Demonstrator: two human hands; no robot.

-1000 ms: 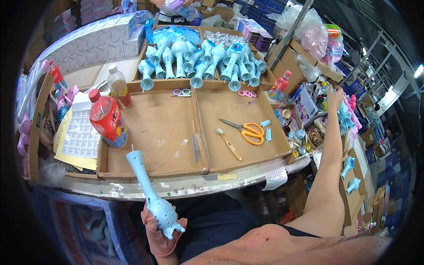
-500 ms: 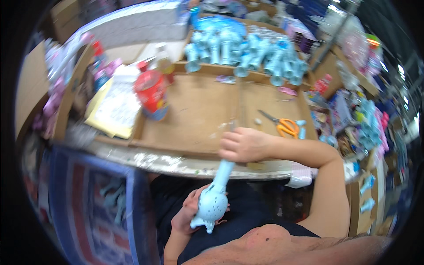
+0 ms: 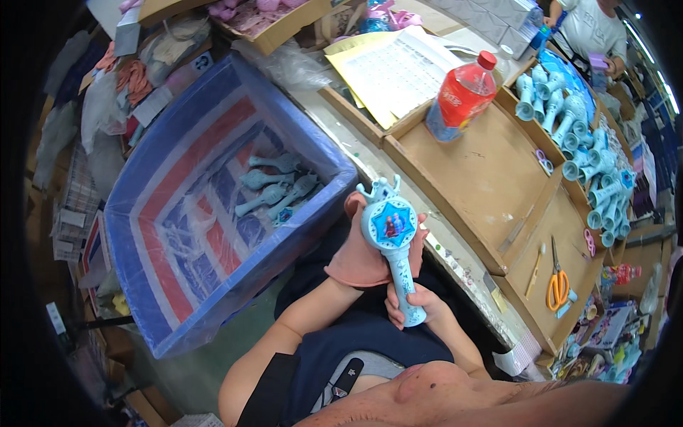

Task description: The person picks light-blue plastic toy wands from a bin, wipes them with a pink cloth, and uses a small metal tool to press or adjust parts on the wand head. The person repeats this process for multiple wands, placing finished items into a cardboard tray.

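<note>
A light blue toy wand (image 3: 393,229), with a crown on top and a dark blue star-shaped picture panel on its round head, is held upright over my lap. My left hand (image 3: 356,255) cups the head and upper handle from behind, its fingertips showing at the right side. Lower down, my right hand (image 3: 429,304) grips the handle end, fingers wrapped round it. To the left, several similar wands (image 3: 274,186) lie inside a large bin (image 3: 153,274) lined with blue, red and white striped sheeting.
A cardboard tray (image 3: 469,186) on the workbench holds a red-labelled bottle (image 3: 462,96). Orange-handled scissors (image 3: 558,285) lie in its nearer section. Light blue wand parts (image 3: 580,117) are piled beyond. Papers (image 3: 405,75) lie at the back; another person (image 3: 590,32) stands far right.
My view has swung left toward the bin. The wand has turned from its dotted back to its picture side, crown up. My right hand has moved from the bench edge to the handle end.
</note>
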